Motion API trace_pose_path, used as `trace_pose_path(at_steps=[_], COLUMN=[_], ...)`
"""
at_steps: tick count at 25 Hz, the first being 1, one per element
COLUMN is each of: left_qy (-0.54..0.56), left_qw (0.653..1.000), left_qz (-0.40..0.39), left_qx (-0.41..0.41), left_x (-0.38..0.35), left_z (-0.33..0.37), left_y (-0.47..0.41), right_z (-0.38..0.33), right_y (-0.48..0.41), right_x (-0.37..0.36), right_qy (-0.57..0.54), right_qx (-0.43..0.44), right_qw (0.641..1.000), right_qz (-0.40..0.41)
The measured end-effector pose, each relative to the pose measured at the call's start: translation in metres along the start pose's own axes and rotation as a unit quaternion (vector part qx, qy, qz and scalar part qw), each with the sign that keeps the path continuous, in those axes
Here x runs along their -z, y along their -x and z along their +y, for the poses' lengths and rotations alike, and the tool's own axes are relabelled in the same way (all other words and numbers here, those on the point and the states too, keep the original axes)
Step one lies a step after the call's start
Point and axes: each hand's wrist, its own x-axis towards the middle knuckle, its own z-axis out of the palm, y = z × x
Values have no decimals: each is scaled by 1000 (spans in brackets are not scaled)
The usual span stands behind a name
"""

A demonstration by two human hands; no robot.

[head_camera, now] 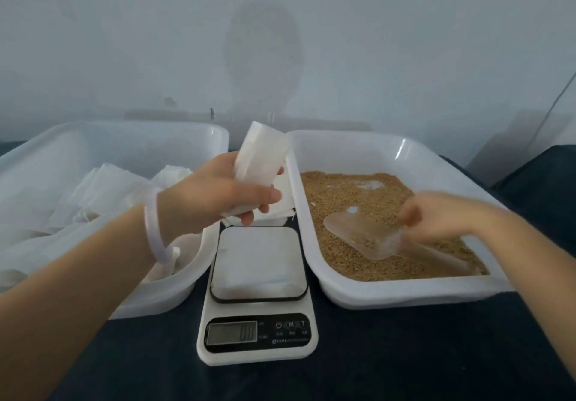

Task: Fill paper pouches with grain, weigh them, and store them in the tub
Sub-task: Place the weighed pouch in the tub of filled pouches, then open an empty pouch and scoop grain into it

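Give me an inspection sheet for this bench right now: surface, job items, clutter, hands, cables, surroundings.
Surface: dark table, carrying two tubs and a scale.
Job's things: right white plastic tub holds brown grain with a clear plastic scoop lying on it; left white plastic tub holds white paper pouches; white digital scale sits between the tubs, its display too blurred to read.
Clutter: loose flat pouches behind the scale.
Hands: left hand grips a tilted white paper pouch; right hand is blurred over the scoop, grip unclear.
Cables: thin wire along the wall, far right.
Surroundings: pale grey wall.
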Motion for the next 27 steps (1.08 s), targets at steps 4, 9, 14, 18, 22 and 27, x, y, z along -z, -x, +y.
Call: trace_pose_path(at_steps=[4, 9, 14, 18, 22, 27], left_qy=[76, 50, 28, -43, -218, -336], left_qw=[994, 996, 997, 998, 974, 937], left_qz=[-48, -45, -25, -4, 64, 59], left_qx=[54, 59, 63, 42, 3, -78], left_x=[-9, -26, -32, -41, -50, -76], left_z=[9, 11, 12, 12, 7, 1], left_y=[-8, -7, -10, -14, -28, -47], right_z=[22, 14, 15, 29, 48, 71], right_y=[-4, -1, 11, 21, 34, 61], right_x=[-25, -10, -19, -16, -4, 22], right_qy=[6, 111, 145, 19, -55, -78], right_qx=[-19, 51, 122, 120, 101, 84], right_qw=[1000, 985, 975, 988, 987, 980], right_qz=[-19, 119, 112, 96, 110, 161])
